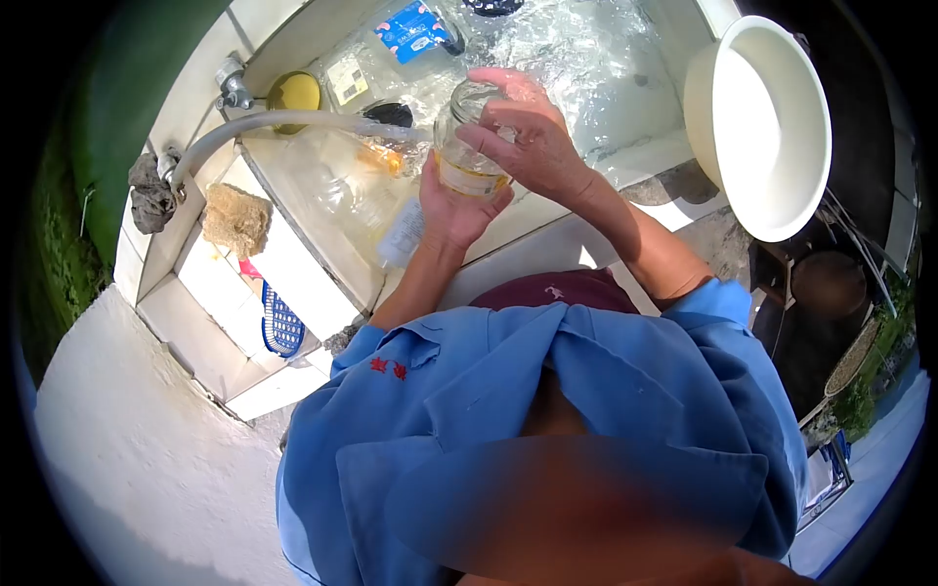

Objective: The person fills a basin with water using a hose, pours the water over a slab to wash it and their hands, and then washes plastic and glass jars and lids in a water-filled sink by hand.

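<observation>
A clear glass jar [471, 166] is held over the near edge of the water-filled basin, with a little yellowish colour near its base. My left hand [457, 210] cups the jar from below, fingers curled round its bottom. From the right, my right hand [535, 137] grips the jar near its mouth, with thumb and fingers spread across rim and side. The end of a translucent hose [293, 119] reaches the jar's left side. A clear container with a blue label [414, 31] lies in the water beyond, and a bottle with a white label [401, 234] is beside my left wrist.
A tiled basin [645, 146] holds rippling water and several clear containers. On its left are a metal tap [233, 83], a yellow round dish [295, 98] and a tan sponge [236, 221]. A blue basket [281, 320] sits lower left; a large white tub [708, 117] stands tilted at right.
</observation>
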The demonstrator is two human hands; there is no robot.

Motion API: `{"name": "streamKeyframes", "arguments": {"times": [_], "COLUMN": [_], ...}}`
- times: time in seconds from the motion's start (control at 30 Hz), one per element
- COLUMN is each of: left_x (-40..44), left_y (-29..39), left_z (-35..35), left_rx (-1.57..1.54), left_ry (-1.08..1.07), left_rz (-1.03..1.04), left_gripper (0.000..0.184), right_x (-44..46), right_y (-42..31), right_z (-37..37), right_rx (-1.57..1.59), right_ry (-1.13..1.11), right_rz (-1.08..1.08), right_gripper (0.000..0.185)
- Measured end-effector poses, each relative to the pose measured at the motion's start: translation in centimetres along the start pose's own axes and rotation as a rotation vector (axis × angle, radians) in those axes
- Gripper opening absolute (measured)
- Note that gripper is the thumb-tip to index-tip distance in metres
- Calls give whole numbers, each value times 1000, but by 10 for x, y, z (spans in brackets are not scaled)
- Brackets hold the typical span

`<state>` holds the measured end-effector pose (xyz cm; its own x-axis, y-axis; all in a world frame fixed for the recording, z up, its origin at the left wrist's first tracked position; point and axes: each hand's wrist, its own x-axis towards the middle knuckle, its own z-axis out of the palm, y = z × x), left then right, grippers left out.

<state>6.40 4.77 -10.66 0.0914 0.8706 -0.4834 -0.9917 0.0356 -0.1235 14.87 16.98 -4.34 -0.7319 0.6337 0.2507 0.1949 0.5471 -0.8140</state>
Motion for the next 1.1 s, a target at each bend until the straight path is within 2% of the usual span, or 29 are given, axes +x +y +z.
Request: {"name": "streamKeyframes", "arguments": {"times": [0.07, 0.1, 0.13, 0.17, 0.2, 0.27, 0.33, 0.37, 0.4, 0.47, 0.5, 0.53, 0.6, 0.63, 0.67, 0.7, 0.73, 0.8, 0.83, 0.87, 0.93, 1.0, 1.03, 1.07, 1.1], "left_x": [9, 16, 12, 2, -8, -9, 10, 13, 12, -16, -29, -27, -23, -14, -13, -17, -23, -25, -25, -25, -25, -25, -23, -21, -18], "left_y": [11, 17, 19, 15, 7, 12, 27, 27, 33, 29, 26, 28, 33, 35, 39, 38, 34, 31, 29, 27, 22, 17, 14, 12, 10], "left_z": [-13, -8, 9, 22, 33, 37, 32, 40, 55, 68, 77, 75, 72, 72, 76, 87, 93, 99, 102, 104, 105, 97, 85, 74, 63], "left_rx": [37, 87, 108, 163, 195, 237, 376, 525, 551, 820, 826, 826, 1238, 1332, 1343, 1678, 2006, 1983, 2092, 2200, 2274, 2283, 2146, 2147, 1995], "left_ry": [162, 257, 246, 207, 188, 262, 240, 434, 415, 436, 318, 318, 448, 373, 353, 294, 240, 231, 149, 53, 26, 4, 51, 48, 177], "left_rz": [-39, -52, -55, 2, 64, 72, 77, 196, 195, 324, 412, 411, 646, 759, 765, 920, 1056, 1100, 1215, 1327, 1324, 1176, 1100, 1098, 877], "left_gripper": [54, 52, 52, 52, 51, 50, 49, 46, 46, 46, 43, 43, 49, 55, 55, 57, 59, 62, 62, 63, 62, 62, 60, 60, 59], "right_x": [0, 2, 9, 1, 0, -3, -5, -5, 0, -10, -17, -13, -10, -8, -6, -6, -10, -6, -4, -6, -10, -12, -11, -9, -2], "right_y": [27, 42, 45, 42, 35, 21, 46, 54, 60, 44, 29, 24, 24, 36, 48, 48, 44, 38, 38, 39, 48, 73, 96, 118, 138], "right_z": [16, 18, 14, 8, 4, -3, 10, 18, 20, 14, 11, 12, 20, 28, 33, 30, 24, 11, 5, 2, -4, -12, -17, -23, -30], "right_rx": [50, 129, 207, 275, 277, 477, 460, 631, 801, 887, 971, 1068, 1171, 1317, 1462, 1460, 1393, 1259, 1109, 1113, 1046, 946, 412, -111, -283], "right_ry": [25, 8, -1, 8, -12, 34, 40, 47, 64, 100, 127, 169, 206, 213, 227, 241, 215, 140, 119, 122, 204, 282, 349, 396, 443], "right_rz": [40, 261, 488, 376, 392, 325, 365, 614, 859, 814, 754, 737, 711, 778, 840, 842, 821, 740, 800, 794, 916, 938, 812, 655, 596], "right_gripper": [26, 26, 25, 26, 26, 28, 27, 27, 27, 27, 27, 27, 28, 28, 28, 28, 26, 24, 25, 25, 26, 31, 34, 39, 40]}}
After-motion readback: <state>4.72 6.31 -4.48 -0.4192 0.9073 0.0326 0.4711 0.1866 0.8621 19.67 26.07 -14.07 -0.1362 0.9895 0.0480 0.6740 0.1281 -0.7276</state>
